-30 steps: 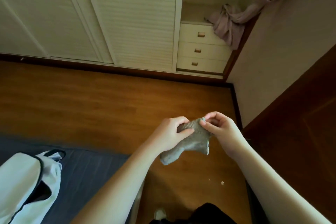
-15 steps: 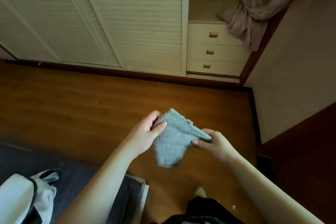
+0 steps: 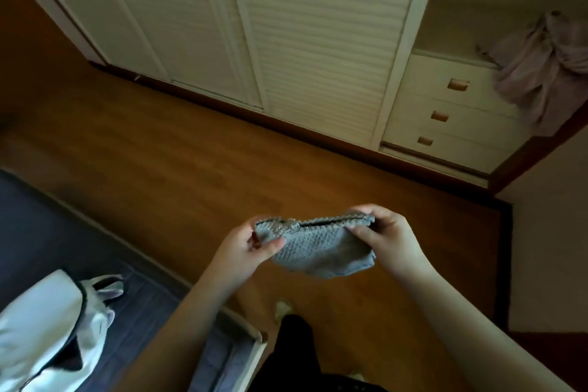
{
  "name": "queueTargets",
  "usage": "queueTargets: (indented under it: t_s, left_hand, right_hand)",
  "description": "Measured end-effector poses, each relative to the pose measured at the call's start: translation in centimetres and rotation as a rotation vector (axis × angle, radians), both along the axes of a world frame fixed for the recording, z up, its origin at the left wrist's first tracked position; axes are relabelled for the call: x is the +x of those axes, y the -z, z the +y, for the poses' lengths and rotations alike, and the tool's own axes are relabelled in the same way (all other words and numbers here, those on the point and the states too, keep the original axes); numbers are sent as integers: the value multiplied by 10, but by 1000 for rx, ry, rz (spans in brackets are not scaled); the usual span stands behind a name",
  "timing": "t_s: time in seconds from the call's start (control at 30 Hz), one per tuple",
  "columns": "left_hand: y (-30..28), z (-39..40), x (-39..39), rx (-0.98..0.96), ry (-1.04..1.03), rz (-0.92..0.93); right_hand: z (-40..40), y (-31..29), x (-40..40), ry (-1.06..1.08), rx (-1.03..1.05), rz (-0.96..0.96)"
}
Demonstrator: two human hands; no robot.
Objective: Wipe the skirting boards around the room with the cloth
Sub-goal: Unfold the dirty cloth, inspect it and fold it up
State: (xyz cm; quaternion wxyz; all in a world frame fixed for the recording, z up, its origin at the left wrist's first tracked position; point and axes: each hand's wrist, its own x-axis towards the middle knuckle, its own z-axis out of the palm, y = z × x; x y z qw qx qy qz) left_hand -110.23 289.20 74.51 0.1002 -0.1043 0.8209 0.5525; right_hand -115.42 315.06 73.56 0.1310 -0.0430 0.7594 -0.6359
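Both hands holding a grey cloth above the wooden floor

The left hand [image 3: 243, 250] and right hand [image 3: 386, 237] are pinching opposite ends of the folded cloth [image 3: 318, 247], with the dark skirting board [image 3: 318, 132] running beneath the louvred wardrobe doors [image 3: 318, 41].

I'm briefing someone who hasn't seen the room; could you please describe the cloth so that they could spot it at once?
Start at the louvred wardrobe doors and come down across the wooden floor to the left hand and right hand. Stretched between them is the cloth: small, grey, knobbly-textured, unlike the pinkish garment by the drawers.

Bare forearms [image 3: 203, 312], black trousers [image 3: 292, 356], pale slipper [image 3: 282, 309]
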Motion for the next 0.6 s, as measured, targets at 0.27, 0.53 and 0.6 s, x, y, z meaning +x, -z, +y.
queueTargets:
  t_s: [0.27,0.53,0.6]
  left_hand:
    - [7,-91,-69,152,-250,123]
    - [2,-163,-126,249,-450,104]
    - [4,-178,-143,239,-480,96]
  right_hand:
    - [-109,-16,-101,-184,14,-60]
    - [-202,-7,-181,-194,99,-104]
    - [-220,-5,-206,-238,132,-130]
